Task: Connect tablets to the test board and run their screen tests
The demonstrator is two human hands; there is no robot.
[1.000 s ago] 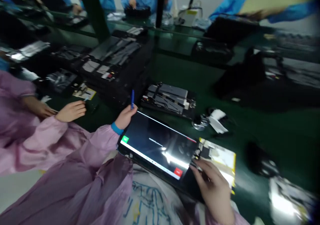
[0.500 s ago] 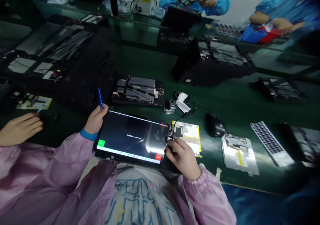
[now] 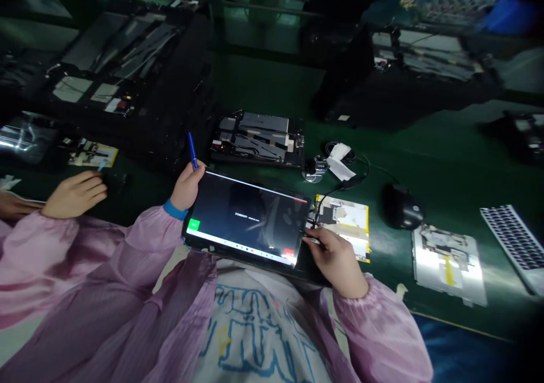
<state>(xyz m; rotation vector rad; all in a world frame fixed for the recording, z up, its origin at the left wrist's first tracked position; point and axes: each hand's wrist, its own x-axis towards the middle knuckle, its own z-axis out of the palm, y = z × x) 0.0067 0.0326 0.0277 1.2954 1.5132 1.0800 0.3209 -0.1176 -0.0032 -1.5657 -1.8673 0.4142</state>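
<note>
A tablet is tilted in front of my body, its dark screen lit with a green box at lower left and a red one at lower right. My left hand is closed on its upper left edge, with a blue pen standing up from the same grip. At the right edge, my right hand is closed with thumb and fingers on the tablet's side. Just above those fingers a black cable runs to that edge; my fingers partly hide what they touch there.
Behind the tablet lies an opened device. To the right are a webcam, a yellow-edged battery, a mouse, a metal plate and a keyboard. Device stacks stand behind. At left rests another person's hand.
The view has tilted down and shifted left, so the scene sits further right and the co-workers across the bench have left the picture. Both hands keep their hold on the tablet.
</note>
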